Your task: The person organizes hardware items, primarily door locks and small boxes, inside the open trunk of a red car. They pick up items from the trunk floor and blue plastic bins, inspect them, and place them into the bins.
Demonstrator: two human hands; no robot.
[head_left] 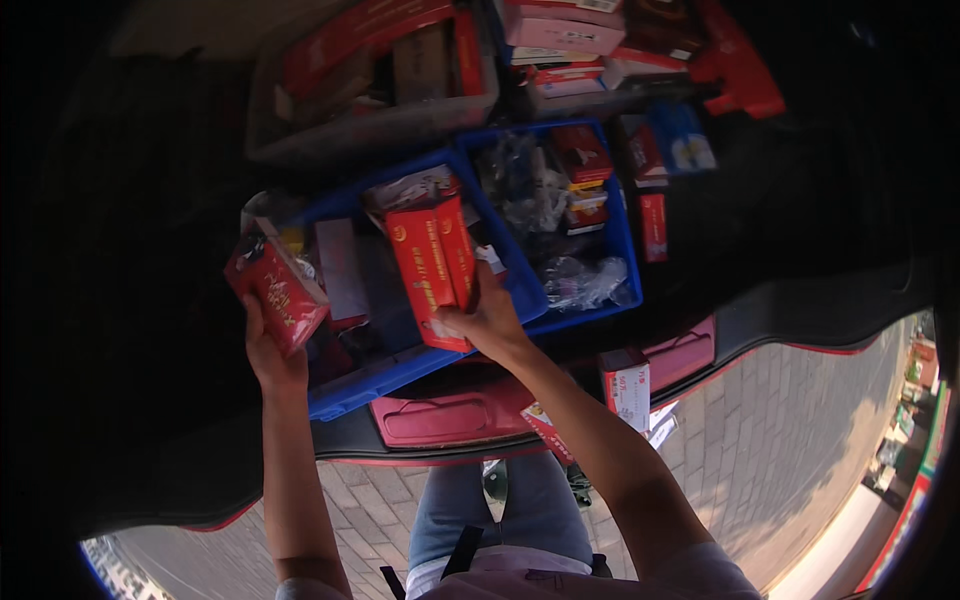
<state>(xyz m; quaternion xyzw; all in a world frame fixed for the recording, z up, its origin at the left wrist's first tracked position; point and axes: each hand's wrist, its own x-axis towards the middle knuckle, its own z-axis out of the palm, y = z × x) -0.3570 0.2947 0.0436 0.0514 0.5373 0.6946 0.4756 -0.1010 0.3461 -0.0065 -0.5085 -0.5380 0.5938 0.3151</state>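
My left hand (266,345) grips a red box (280,282) at the left edge of the near blue crate (392,378), beside some clear plastic wrapping. My right hand (485,320) is closed on a long red carton with yellow lettering (428,260), which seems to be one or two boxes together, held tilted over the same crate. Under and around it lie a pale box (342,268) and other small packages, partly hidden by what I hold.
A second blue crate (630,260) holds bagged items and boxes. Loose boxes (652,225) lie to its right. Behind are a clear bin (300,135) and stacked boxes (560,30). Nearer me are the dark boot edge with pink panels (450,410) and a white-and-red box (625,390).
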